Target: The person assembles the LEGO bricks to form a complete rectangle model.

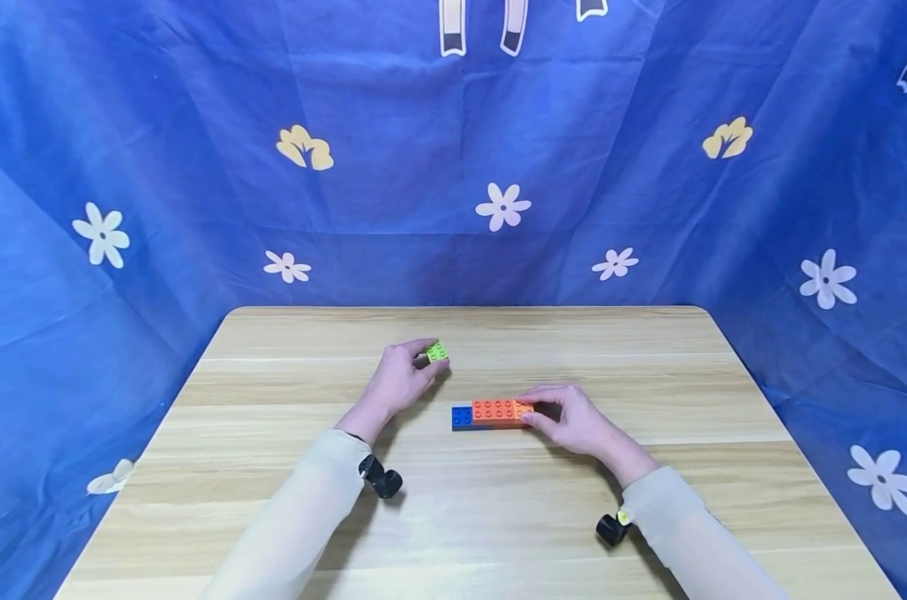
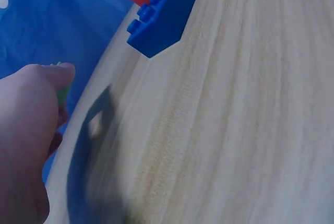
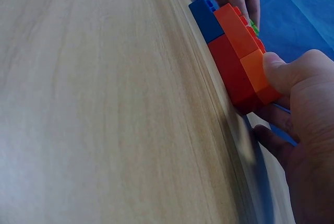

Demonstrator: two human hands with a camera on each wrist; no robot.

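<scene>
My left hand [image 1: 396, 382] pinches a small lime green brick [image 1: 437, 352] between thumb and fingers, above the table behind the block row. In the left wrist view that brick is mostly hidden by the hand. A two-layer row of toy bricks lies to its right: a blue brick [image 1: 462, 416] and a red brick [image 3: 229, 70] below, a longer red brick [image 1: 493, 409] and a small orange brick [image 3: 260, 78] on top. At the row's right end, my right hand [image 1: 576, 423] pinches the orange brick, thumb on the near side.
The bricks are on a light wood-grain table [image 1: 498, 517] with rounded far corners. A blue cloth [image 1: 393, 208] with flower prints hangs behind and at both sides. Black wrist cameras [image 1: 382, 477] are strapped to both sleeves.
</scene>
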